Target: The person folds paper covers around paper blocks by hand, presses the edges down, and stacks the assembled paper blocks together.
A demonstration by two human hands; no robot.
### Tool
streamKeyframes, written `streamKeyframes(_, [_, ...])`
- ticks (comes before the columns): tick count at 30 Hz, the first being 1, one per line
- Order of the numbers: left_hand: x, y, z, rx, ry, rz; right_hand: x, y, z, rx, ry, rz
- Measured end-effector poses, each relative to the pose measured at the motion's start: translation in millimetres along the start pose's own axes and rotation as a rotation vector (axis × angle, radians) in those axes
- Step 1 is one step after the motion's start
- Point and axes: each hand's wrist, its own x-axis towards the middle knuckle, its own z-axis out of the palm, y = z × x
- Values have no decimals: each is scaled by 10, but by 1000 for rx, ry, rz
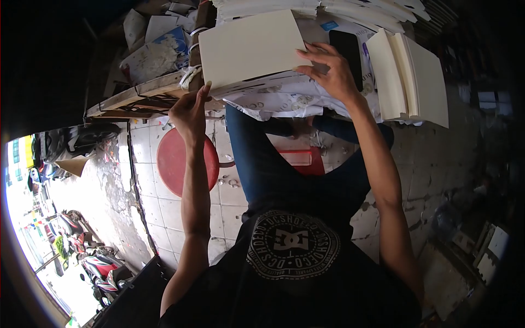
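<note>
A cream rectangular sheet or block of paper (251,49) lies on the table, over other sheets whose edges show at its front. My left hand (191,112) is at its lower left corner, thumb and fingers pressed together there. At the right edge of the paper, my right hand (328,68) rests with fingers apart, the fingertips touching the edge. Just beyond that hand lies a dark phone-like slab (346,52). Printed white wrapping (290,101) covers the table under the paper.
Thick cream paper blocks (429,82) stand at the right of the table. White sheets (361,12) are stacked at the back. A wooden-edged bin (136,93) holds scraps at the left. A red round stool (183,162) is below on the tiled floor.
</note>
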Motion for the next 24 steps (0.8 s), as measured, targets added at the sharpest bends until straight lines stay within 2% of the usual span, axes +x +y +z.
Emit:
streamKeyframes(5, [11,8,-5,19,-17,-46,15,-36,-15,7,-7,10])
streamKeyframes(8, [42,-62,-31,-161,-111,-133,32,-94,-52,15,5,15])
streamKeyframes(10, [85,-106,-22,-379,-145,-362,52,-127,-81,24,-27,43])
streamKeyframes(11, [95,-148,-19,-339,-160,-319,78,-166,-97,-3,-56,42])
streamKeyframes(13, [90,53,-128,6,-235,-318,78,-185,-98,17,-111,88])
streamKeyframes(14, [91,9,-151,47,-263,-273,81,-174,-99,33,-137,116])
streamKeyframes(17, [40,162,-221,-70,-280,-286,214,-596,-113,-377,-132,70])
streamKeyframes(19, [34,131,-206,-130,-276,-315,327,-1146,130,-373,-179,26])
streamKeyframes(22, [9,63,-145,-174,-242,-282,386,-1750,571,-429,-389,-46])
streamKeyframes(24, [-1,46,-111,-159,-229,-273,270,-1746,835,-451,-477,-82])
